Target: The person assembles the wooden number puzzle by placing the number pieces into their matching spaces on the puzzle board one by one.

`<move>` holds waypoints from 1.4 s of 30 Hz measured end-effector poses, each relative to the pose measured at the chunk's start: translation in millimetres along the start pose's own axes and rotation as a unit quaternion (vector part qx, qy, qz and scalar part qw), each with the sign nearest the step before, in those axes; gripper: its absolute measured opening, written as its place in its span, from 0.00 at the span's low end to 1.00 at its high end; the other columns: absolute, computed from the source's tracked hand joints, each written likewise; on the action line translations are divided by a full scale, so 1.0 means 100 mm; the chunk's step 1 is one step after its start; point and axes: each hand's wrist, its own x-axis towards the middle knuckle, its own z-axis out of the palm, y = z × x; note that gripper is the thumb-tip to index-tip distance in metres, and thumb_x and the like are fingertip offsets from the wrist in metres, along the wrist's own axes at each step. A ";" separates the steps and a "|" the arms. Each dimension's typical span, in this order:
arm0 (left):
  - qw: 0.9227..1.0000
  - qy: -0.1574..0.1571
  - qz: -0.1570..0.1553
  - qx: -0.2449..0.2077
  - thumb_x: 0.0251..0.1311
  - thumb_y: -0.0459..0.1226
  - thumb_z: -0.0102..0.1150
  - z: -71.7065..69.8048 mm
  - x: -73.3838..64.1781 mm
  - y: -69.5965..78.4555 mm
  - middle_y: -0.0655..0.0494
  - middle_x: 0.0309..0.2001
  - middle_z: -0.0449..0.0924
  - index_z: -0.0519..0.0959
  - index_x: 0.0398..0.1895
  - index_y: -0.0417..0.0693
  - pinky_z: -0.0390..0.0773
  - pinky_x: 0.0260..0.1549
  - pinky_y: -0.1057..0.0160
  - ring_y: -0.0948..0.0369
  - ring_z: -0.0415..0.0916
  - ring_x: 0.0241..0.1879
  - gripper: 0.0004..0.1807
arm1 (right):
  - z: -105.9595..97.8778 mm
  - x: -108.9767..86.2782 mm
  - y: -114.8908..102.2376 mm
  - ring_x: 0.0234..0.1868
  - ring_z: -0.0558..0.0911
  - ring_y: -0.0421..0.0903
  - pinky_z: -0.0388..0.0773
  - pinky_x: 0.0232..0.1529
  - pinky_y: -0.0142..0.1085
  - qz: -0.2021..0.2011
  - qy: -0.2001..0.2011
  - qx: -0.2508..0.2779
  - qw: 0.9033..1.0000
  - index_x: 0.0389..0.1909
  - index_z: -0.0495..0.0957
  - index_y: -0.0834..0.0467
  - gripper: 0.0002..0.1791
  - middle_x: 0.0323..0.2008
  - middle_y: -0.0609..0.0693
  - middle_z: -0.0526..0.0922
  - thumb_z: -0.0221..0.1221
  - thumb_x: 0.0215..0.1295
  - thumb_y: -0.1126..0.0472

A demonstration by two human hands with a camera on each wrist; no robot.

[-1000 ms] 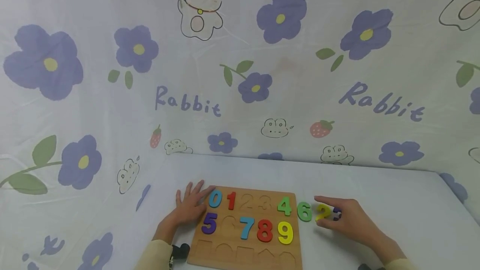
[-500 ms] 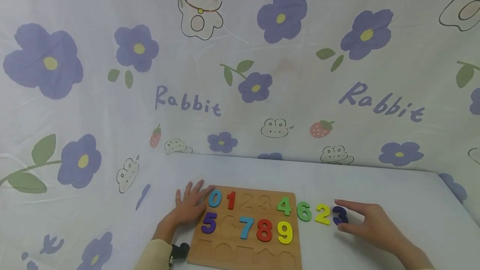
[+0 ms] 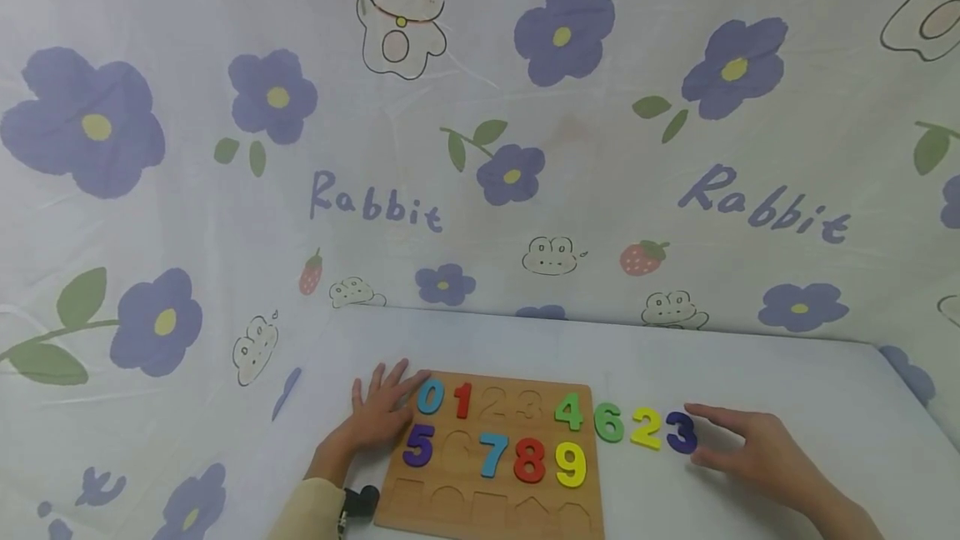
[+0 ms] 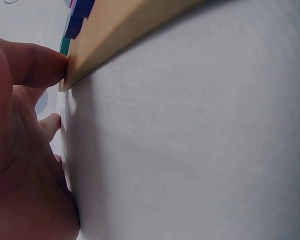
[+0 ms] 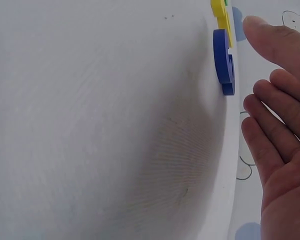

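Observation:
My right hand [image 3: 772, 452] hovers at the right side of the purple number 3 [image 3: 681, 432], thumb and index finger spread apart. The right wrist view shows a gap between that hand [image 5: 285, 110] and the 3 [image 5: 221, 57]. To the left of the 3 lie a yellow 2 [image 3: 647, 430] and a green 6 [image 3: 601, 422]. My left hand [image 3: 378, 415], fingers spread, rests at the upper left corner of the wooden number board [image 3: 435, 473]. Its thumb [image 4: 42, 65] touches the board's side edge in the left wrist view.
On the board sit a blue 0 [image 3: 422, 398], red 1 [image 3: 463, 401], green 4, purple 5, blue 7, red 8 and yellow 9. Bare recesses show for 2, 3 and 6, plus a bottom row of shapes. A printed curtain [image 3: 480, 107] hangs behind the white table [image 3: 810, 407].
My right hand has moved right, from over the yellow 2 and purple 3 to beside the 3, uncovering both. My left hand stays at the board.

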 end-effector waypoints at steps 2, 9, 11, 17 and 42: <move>1.000 0.000 0.003 -0.002 0.70 0.40 0.52 0.00 0.00 0.00 0.43 0.90 0.47 0.67 0.85 0.67 0.18 0.77 0.22 0.32 0.28 0.88 0.38 | 0.01 0.01 0.00 0.66 0.85 0.68 0.81 0.63 0.69 -0.002 0.002 0.000 1.000 0.67 0.86 0.55 0.38 0.63 0.57 0.90 0.82 0.56 0.46; 1.000 -0.004 -0.002 0.006 0.72 0.41 0.52 0.02 0.04 -0.04 0.46 0.91 0.45 0.66 0.86 0.67 0.18 0.78 0.23 0.34 0.27 0.89 0.38 | 0.06 0.07 0.04 0.67 0.85 0.66 0.80 0.65 0.67 -0.012 0.009 0.003 1.000 0.65 0.87 0.54 0.36 0.63 0.56 0.90 0.83 0.55 0.49; 1.000 -0.003 -0.003 0.006 0.72 0.40 0.53 0.03 0.05 -0.06 0.46 0.91 0.45 0.66 0.86 0.66 0.18 0.78 0.23 0.33 0.27 0.89 0.38 | 0.07 0.08 0.05 0.67 0.84 0.67 0.80 0.65 0.67 -0.011 0.007 0.005 1.000 0.66 0.87 0.55 0.37 0.63 0.56 0.90 0.83 0.55 0.49; 1.000 -0.002 -0.002 0.006 0.72 0.40 0.53 0.05 0.07 -0.09 0.45 0.91 0.46 0.67 0.85 0.65 0.19 0.77 0.22 0.33 0.27 0.89 0.37 | 0.11 0.11 0.05 0.69 0.83 0.66 0.80 0.67 0.65 -0.001 -0.005 0.016 1.000 0.66 0.86 0.55 0.37 0.64 0.56 0.89 0.82 0.55 0.50; 0.999 0.009 0.016 -0.027 0.68 0.39 0.51 -0.03 -0.03 0.04 0.37 0.89 0.49 0.69 0.84 0.66 0.16 0.74 0.19 0.28 0.29 0.87 0.38 | 0.09 0.15 -0.05 0.68 0.84 0.67 0.80 0.65 0.67 0.017 -0.011 0.023 1.000 0.65 0.87 0.54 0.35 0.62 0.58 0.90 0.82 0.55 0.53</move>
